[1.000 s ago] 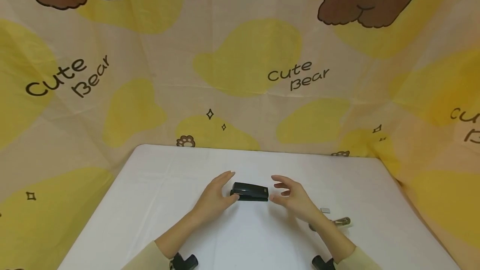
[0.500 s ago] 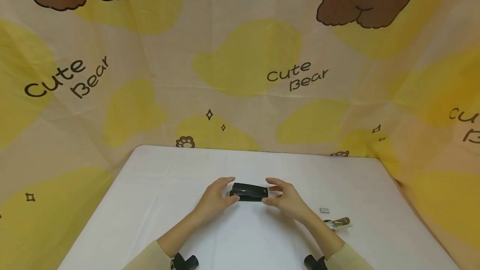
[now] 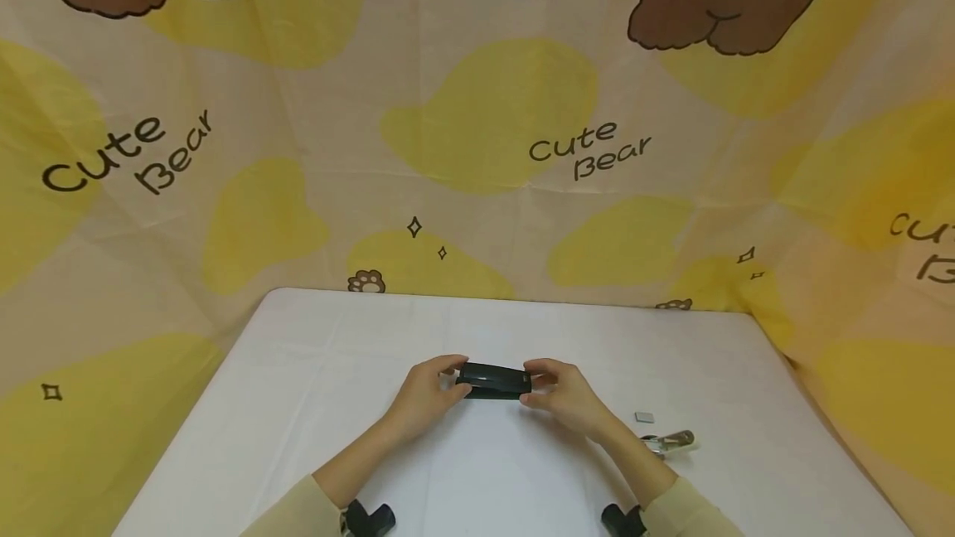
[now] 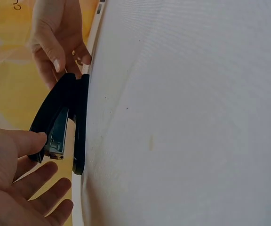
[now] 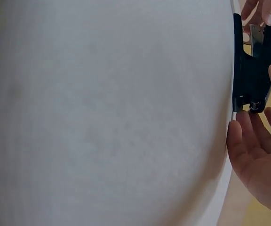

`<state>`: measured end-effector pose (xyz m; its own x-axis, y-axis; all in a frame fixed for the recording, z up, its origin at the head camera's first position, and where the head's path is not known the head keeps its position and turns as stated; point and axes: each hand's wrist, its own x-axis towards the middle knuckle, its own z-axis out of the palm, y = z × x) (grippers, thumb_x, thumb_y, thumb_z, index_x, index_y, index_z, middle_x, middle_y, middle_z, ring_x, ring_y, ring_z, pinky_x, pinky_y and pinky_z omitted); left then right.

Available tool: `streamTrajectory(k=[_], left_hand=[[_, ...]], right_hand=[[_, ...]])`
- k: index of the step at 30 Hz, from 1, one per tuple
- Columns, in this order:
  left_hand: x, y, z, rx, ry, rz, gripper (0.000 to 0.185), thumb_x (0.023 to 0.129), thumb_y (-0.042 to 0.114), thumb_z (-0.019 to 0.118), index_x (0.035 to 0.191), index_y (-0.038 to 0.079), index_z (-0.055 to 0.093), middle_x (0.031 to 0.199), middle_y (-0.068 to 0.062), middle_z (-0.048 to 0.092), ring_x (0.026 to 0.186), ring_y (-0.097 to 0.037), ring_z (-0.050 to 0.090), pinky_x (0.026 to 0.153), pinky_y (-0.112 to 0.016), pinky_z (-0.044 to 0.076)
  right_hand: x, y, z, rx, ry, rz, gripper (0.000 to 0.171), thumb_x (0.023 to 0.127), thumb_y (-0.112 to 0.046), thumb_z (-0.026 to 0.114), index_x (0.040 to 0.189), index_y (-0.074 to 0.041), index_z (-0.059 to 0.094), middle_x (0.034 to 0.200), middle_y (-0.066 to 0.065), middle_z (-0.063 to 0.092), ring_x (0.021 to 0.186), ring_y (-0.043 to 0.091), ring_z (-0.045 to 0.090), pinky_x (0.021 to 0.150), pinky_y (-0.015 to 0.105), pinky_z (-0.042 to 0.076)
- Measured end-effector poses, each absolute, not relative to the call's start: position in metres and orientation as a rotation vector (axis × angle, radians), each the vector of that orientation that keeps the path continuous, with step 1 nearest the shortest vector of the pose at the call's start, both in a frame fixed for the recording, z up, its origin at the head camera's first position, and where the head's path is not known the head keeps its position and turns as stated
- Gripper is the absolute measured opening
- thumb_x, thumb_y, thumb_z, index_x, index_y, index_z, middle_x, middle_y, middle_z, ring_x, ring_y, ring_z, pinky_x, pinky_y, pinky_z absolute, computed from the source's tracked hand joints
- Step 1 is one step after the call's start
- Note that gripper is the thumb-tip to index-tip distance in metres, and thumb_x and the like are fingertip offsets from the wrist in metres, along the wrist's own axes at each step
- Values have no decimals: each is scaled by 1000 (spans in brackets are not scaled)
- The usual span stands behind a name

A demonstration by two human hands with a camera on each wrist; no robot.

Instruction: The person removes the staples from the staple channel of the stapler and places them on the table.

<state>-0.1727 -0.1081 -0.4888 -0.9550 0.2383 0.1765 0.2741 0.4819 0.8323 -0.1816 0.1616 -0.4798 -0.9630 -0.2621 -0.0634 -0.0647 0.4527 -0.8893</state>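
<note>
A black stapler (image 3: 494, 379) sits on the white table, its staple magazine (image 4: 58, 134) showing in the gap between the top arm and the base. My left hand (image 3: 421, 396) is at its left end, thumb on the near side and index finger behind, pinching the top arm. At the other end, my right hand (image 3: 567, 396) has its thumb and index finger on two sides of the stapler. The right hand's other fingers (image 5: 248, 136) lie curved by the rear end, close to the tabletop. Exact fingertip contact behind the stapler is hidden.
To the right of my right hand lie a small grey block (image 3: 644, 417) and a metallic tool (image 3: 671, 442), partly covered by my forearm. Behind the white table (image 3: 336, 330) hangs a yellow patterned cloth (image 3: 477, 123).
My right hand has moved left onto the stapler's right end. The left fingers have drawn in around the left end. The stapler has barely shifted.
</note>
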Motion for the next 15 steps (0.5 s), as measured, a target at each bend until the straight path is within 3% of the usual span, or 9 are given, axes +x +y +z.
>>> streamTrajectory(k=[5, 15], left_hand=[[-175, -107, -489, -471, -2667, -1500, 38, 93, 8, 77, 129, 0, 69, 114, -7, 74, 105, -27, 68, 91, -50, 53], [-169, -110, -486, -463, -2694, -1578, 34, 92, 7, 77, 125, 2, 71, 105, -4, 73, 95, -17, 68, 80, -31, 55]], right_hand=[[-182, 162, -479, -272, 2511, -1522, 44, 85, 0, 81, 127, 4, 68, 110, 10, 73, 101, 24, 67, 82, 30, 54], [-180, 162, -482, -259, 2501, -1498, 37, 85, 1, 81, 122, 2, 72, 101, 7, 72, 96, 21, 63, 77, 27, 53]])
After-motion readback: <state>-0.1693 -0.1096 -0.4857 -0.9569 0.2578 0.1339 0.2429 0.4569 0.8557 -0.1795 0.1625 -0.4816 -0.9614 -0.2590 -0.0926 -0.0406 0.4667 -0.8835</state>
